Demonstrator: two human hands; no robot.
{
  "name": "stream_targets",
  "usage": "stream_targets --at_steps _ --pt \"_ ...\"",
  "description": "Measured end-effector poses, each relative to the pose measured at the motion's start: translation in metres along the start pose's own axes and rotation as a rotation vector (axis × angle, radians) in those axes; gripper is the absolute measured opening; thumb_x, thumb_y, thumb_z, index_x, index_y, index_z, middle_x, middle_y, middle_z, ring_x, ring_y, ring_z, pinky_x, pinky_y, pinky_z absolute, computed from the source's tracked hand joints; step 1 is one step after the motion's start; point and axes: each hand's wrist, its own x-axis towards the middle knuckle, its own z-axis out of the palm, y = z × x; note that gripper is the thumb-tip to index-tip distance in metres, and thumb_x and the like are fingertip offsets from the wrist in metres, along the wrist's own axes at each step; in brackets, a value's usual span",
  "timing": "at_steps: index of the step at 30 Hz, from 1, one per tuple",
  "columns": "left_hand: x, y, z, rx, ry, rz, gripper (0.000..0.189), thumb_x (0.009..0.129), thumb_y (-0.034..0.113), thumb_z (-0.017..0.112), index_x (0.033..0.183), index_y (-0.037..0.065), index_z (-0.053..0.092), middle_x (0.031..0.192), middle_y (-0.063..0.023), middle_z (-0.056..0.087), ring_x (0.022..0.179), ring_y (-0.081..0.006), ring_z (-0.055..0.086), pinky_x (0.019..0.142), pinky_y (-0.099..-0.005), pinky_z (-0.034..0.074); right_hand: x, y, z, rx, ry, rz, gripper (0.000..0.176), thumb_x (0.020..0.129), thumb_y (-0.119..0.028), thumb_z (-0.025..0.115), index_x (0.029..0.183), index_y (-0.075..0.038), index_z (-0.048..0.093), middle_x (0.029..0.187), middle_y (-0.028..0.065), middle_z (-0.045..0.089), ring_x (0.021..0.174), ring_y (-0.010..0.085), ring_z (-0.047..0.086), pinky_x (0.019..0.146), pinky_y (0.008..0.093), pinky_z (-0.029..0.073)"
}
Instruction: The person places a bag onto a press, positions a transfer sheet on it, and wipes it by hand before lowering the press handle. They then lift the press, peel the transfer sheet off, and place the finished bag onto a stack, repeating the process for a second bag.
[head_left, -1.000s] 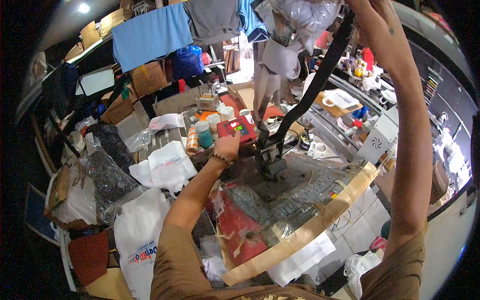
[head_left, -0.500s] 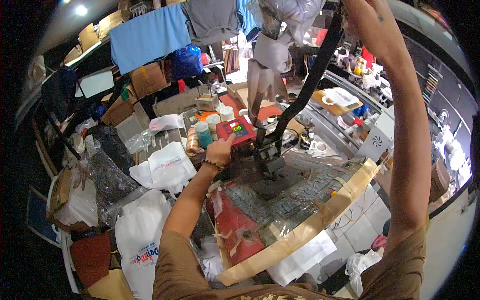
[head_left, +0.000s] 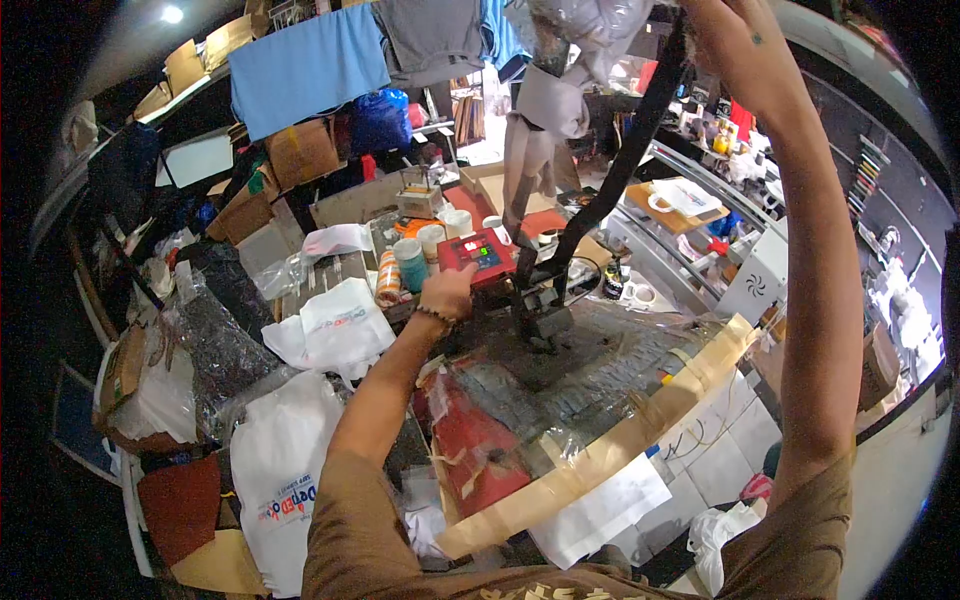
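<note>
My left hand (head_left: 447, 292) is at the lower left corner of a red control box (head_left: 465, 257) with a lit digital display. Its fingers are curled and hold nothing, and one fingertip touches the panel. My right hand (head_left: 728, 45) is raised high at the top edge, closed around the upper end of a long black lever (head_left: 625, 160); its fingertips are partly cut off. The lever slants down to a heat press. In front of me lies the press's worn, taped platen cover (head_left: 600, 375), edged with a tan strip (head_left: 610, 455).
White printed bags (head_left: 285, 475) lie at the left beside a plastic-wrapped bundle (head_left: 225, 340). Several jars (head_left: 410, 262) stand behind the control box. A wrapped plastic bundle (head_left: 590, 40) hangs above the press. White paper (head_left: 600, 510) is below the tan strip.
My left index finger has drawn back from the panel's middle to its lower corner, and the hand looks more curled. The digits on the display differ. My right hand stays on the lever.
</note>
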Motion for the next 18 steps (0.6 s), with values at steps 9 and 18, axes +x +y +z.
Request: stream_targets --at_steps 9,18 --pt "-0.033 -0.011 0.003 -0.175 -0.068 -0.055 0.083 0.088 0.013 0.062 0.158 0.041 0.028 0.102 -0.0212 0.072 0.097 -0.0416 0.071 0.081 -0.0509 0.056 0.025 0.011 -0.005 0.106 -0.165 0.156 0.122 0.088 -0.079 0.055 0.155 0.016 0.015 0.157 0.0443 0.02 0.149 0.0504 0.026 0.121 0.0533 0.029" --pt "-0.009 -0.002 -0.001 0.034 0.081 -0.059 0.042 0.099 0.026 0.048 0.139 0.037 0.056 0.093 -0.0123 0.073 0.092 -0.0336 0.073 0.073 -0.0475 0.058 0.022 0.051 0.003 -0.014 0.022 0.167 0.123 0.088 -0.079 0.056 0.153 0.018 0.016 0.157 0.0436 0.021 0.149 0.0491 0.027 0.121 0.0508 0.029"
